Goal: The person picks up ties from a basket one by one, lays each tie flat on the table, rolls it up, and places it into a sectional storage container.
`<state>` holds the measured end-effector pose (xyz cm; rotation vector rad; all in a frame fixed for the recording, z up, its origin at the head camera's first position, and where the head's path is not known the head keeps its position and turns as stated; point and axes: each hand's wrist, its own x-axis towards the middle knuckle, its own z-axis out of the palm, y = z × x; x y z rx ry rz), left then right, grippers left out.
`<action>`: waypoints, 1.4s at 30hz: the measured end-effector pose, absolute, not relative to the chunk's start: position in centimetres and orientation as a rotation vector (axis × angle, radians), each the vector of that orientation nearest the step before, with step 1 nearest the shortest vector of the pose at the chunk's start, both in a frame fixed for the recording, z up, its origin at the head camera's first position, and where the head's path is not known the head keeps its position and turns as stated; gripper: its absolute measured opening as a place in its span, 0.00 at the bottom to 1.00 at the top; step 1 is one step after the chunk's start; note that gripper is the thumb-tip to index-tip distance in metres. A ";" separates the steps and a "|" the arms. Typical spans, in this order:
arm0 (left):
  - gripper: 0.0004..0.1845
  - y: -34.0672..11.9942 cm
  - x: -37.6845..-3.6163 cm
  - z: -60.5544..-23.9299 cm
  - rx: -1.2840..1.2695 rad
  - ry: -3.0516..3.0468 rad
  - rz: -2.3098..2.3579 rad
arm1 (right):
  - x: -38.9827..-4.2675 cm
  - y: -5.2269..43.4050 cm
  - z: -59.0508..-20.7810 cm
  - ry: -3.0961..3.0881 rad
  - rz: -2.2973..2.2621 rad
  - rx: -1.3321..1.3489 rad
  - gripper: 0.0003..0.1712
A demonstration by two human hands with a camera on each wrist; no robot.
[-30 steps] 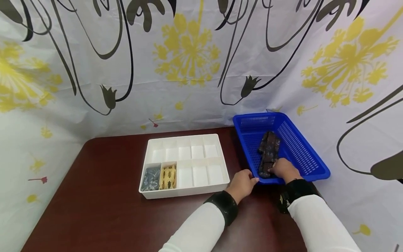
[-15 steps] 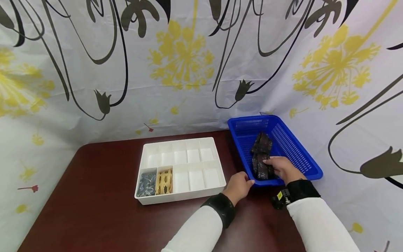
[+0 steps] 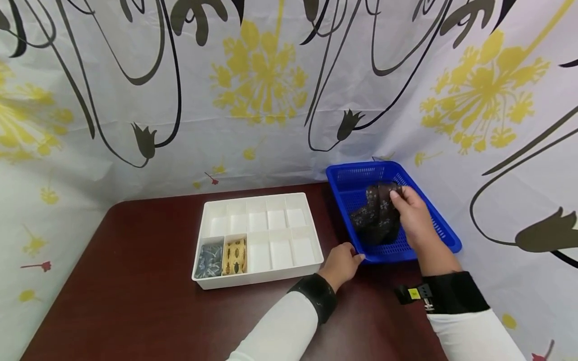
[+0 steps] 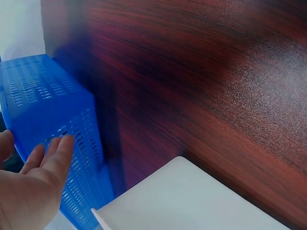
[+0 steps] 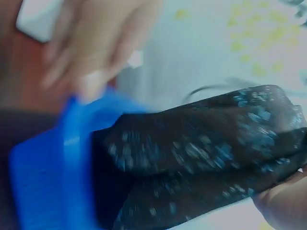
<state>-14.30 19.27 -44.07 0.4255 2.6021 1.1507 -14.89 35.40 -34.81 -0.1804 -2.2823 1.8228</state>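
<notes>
My right hand (image 3: 416, 220) pinches a dark brown cloth with a pale flower print (image 3: 379, 213) between thumb and fingers, lifting its upper end over the blue plastic basket (image 3: 393, 258). In the right wrist view the cloth (image 5: 192, 153) hangs in long folds, its lower end down in the basket. My left hand (image 3: 339, 263) holds the basket's near left corner. From the left wrist, the hand (image 4: 38, 187) shows its fingers along the outside of the perforated wall and its thumb at the rim.
Left of the basket stands a white divided tray (image 3: 262, 278). Two of its front compartments hold a blue-grey patterned bundle (image 3: 209, 260) and a yellow bundle with an insect print (image 3: 235, 256). A flowered curtain (image 3: 266, 150) hangs behind the dark wooden table (image 3: 135, 281).
My right hand has moved up and away, raising the dark cloth, which lay folded on the basket floor and now bunches upward. The left hand stays at the basket's corner.
</notes>
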 end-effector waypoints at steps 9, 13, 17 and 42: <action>0.14 18.6 -14.6 -43.8 0.541 2.644 1.243 | -12.5 32.5 -28.3 -1.659 2.065 0.454 0.08; 0.27 18.1 -15.3 -43.0 0.518 2.610 1.444 | -12.0 31.3 -25.8 -1.508 2.099 0.660 0.09; 0.34 17.4 -16.4 -41.9 0.597 2.517 1.652 | -11.8 29.8 -23.5 -1.310 2.198 0.823 0.08; 0.19 12.5 -17.3 -36.2 0.659 2.841 1.658 | -9.7 28.7 -19.8 -0.836 2.433 1.173 0.18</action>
